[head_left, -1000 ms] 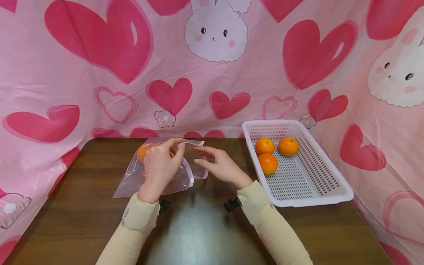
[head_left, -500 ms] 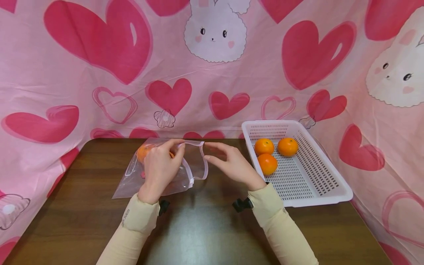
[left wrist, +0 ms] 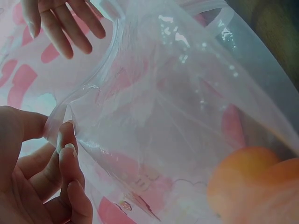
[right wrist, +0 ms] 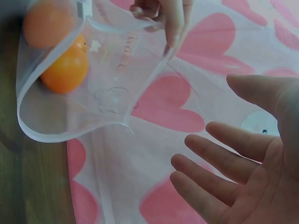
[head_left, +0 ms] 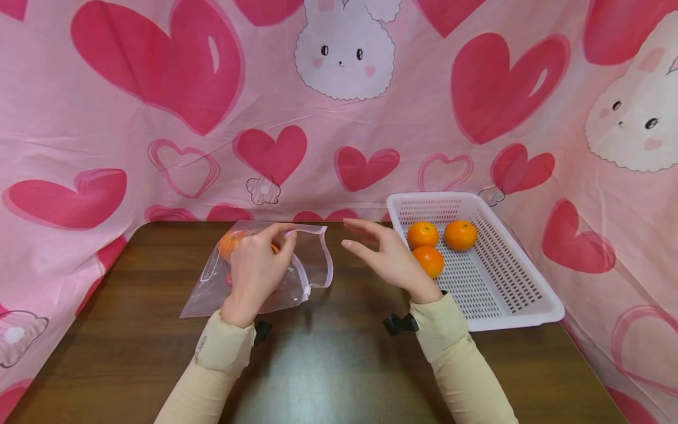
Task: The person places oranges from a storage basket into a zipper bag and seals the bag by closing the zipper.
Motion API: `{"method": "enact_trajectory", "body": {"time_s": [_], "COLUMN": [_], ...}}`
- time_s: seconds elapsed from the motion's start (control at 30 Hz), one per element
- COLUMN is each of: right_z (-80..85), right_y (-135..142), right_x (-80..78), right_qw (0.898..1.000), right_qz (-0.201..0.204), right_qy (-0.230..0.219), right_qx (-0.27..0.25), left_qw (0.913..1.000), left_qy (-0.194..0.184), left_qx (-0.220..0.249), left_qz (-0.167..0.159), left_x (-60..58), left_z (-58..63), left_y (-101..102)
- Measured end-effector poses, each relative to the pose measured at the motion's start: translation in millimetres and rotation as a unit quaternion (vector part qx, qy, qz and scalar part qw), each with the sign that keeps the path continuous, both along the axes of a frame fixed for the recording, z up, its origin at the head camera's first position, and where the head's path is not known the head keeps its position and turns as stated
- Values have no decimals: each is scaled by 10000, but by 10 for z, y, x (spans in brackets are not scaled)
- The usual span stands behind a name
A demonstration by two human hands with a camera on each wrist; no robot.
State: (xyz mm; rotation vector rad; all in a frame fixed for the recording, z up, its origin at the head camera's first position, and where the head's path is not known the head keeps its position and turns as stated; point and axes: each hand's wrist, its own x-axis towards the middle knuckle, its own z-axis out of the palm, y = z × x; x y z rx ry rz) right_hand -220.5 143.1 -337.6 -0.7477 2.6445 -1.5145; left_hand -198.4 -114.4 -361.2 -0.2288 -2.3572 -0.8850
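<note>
My left hand [head_left: 259,265] pinches the upper edge of a clear slider zip bag [head_left: 275,294] lying on its side at the table's left middle. The bag's mouth gapes toward the right, with a white slider [head_left: 306,291] at its near corner. Through the film in the right wrist view show an orange [right wrist: 65,70] and another orange [right wrist: 49,23] by it. My right hand [head_left: 389,259] is held in the air between the bag and the basket, fingers spread and nothing in them. In the left wrist view, thumb and fingers [left wrist: 67,135] press the bag's film together.
A white perforated plastic basket [head_left: 500,324] stands at the right on the brown wooden table [head_left: 318,371]. Three oranges [head_left: 461,235] sit toward its far left. A pink heart-print cloth [head_left: 318,118] hangs behind the table and along both sides.
My right hand has drawn back to the right, from the bag's mouth toward the basket. The mouth's right rim now bows outward more. My left hand keeps its place on the bag.
</note>
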Motion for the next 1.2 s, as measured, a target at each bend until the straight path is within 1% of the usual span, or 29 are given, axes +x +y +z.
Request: {"method": "enact_trajectory", "body": {"time_s": [0.2,0.5,0.7,1.1,1.2], "right_z": [61,140,145,199,213], "right_y": [98,269,394,574,615], "right_x": [-3,-20,-31,-31,-38], "right_qw": [9997,9992,9974,9924,9909], "right_qz": [-226,-392,-700,-1226,-1329], "right_qy": [-7,50,135,-13,-59], "right_qx": [-65,-14,125,120,198], "left_qw": [10000,9998,9998,9997,9997], "left_qy": [5,200,210,207,210], "left_qx": [4,-53,-65,-65,-65], "left_qz": [-35,-22,-23,-83,-84], "left_x": [-4,-21,-26,-31,-27], "left_z": [-9,-28,-33,-29,-31], "left_y": [1,8,11,2,-1]}}
